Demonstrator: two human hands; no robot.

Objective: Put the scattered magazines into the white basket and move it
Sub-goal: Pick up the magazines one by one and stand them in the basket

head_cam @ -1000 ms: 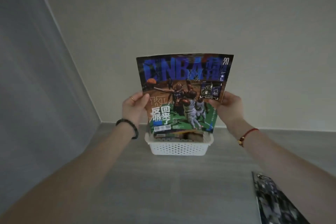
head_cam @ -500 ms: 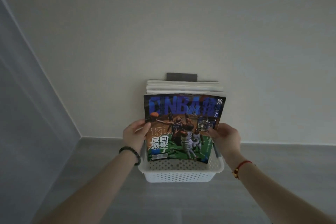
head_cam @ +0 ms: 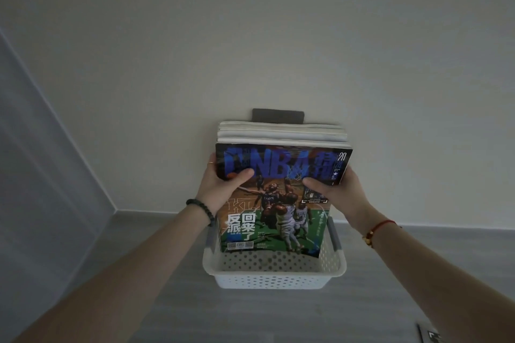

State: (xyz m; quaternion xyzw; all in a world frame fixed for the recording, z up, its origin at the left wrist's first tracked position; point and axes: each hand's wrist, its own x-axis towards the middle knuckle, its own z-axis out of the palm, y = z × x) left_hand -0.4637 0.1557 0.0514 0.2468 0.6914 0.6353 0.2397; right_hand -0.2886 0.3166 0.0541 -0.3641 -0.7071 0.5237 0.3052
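The basketball magazine [head_cam: 278, 198] stands upright in the white basket [head_cam: 274, 273], its lower edge down inside, at the front of a stack of magazines [head_cam: 281, 133] standing behind it. The left hand [head_cam: 220, 186] clamps its upper left edge, thumb pressed flat on the cover and fingers curled behind. The right hand [head_cam: 338, 189] grips the upper right edge the same way, thumb on the cover. A dark bead bracelet [head_cam: 201, 210] circles the left wrist, a red cord [head_cam: 379, 227] the right. The basket sits on a grey floor [head_cam: 278, 315] against a pale wall [head_cam: 250, 36]. Another magazine [head_cam: 430, 334] lies at the lower right. Half a second earlier the hands held the cover lower down its sides; they have since slid up toward its top.
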